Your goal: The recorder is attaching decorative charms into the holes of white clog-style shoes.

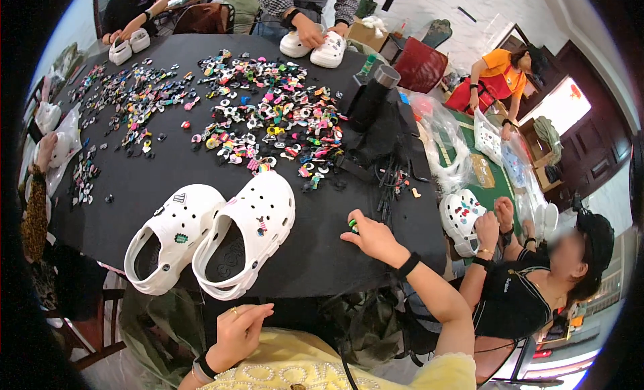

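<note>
Two white clogs stand side by side on the black table: the left clog (176,235) has a green charm and a black-and-white one, the right clog (249,229) a small pink-and-dark figure charm. My right hand (377,241), right of the clogs, pinches a small green-and-black charm (353,224) between thumb and fingers. Below the clogs, at the table's near edge, is my left hand (241,331). Its fingers are stretched out close together, a ring on one, and I see nothing in them.
Piles of colourful charms (268,115) spread over the black table (127,209). A black cylinder (376,98) and cables (386,188) lie at the right. Across the table, a person's hands (308,33) work on white clogs (329,51). A co-worker at right handles a decorated clog (461,219).
</note>
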`<state>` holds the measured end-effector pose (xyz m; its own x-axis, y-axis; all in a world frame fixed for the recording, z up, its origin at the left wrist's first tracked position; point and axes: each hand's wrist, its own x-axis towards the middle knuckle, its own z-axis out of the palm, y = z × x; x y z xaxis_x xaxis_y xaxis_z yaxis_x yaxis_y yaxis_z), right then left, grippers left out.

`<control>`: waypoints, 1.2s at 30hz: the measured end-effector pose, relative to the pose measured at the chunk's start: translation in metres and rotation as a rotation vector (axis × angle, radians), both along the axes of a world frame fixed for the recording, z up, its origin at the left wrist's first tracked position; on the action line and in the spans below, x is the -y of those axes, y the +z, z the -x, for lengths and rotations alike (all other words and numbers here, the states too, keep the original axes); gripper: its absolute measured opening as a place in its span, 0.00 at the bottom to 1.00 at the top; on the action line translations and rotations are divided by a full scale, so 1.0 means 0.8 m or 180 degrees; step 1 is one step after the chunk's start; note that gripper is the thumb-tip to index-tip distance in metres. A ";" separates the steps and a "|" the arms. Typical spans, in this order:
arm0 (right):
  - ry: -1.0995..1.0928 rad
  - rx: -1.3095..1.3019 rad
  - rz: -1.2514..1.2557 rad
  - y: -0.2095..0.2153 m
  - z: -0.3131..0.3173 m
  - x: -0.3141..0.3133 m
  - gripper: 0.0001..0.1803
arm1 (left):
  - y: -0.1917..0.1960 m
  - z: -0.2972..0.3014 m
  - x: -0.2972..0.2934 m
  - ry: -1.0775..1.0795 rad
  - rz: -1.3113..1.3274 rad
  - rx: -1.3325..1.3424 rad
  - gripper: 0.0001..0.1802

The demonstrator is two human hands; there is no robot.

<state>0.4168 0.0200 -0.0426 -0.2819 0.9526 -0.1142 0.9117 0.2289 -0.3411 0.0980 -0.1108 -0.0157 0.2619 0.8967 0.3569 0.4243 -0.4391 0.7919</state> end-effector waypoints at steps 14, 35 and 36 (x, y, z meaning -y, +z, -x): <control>-0.2223 -0.5414 0.1679 0.049 -0.133 0.015 0.08 | 0.011 0.008 -0.002 0.0230 -0.0070 0.0012 0.11; -0.0252 -0.2065 0.0988 0.011 0.017 -0.021 0.18 | 0.006 0.012 0.005 0.0244 -0.0018 0.0078 0.14; -0.0126 -0.2069 0.0764 0.009 0.015 -0.019 0.19 | 0.005 0.013 0.005 0.0266 -0.0017 0.0077 0.14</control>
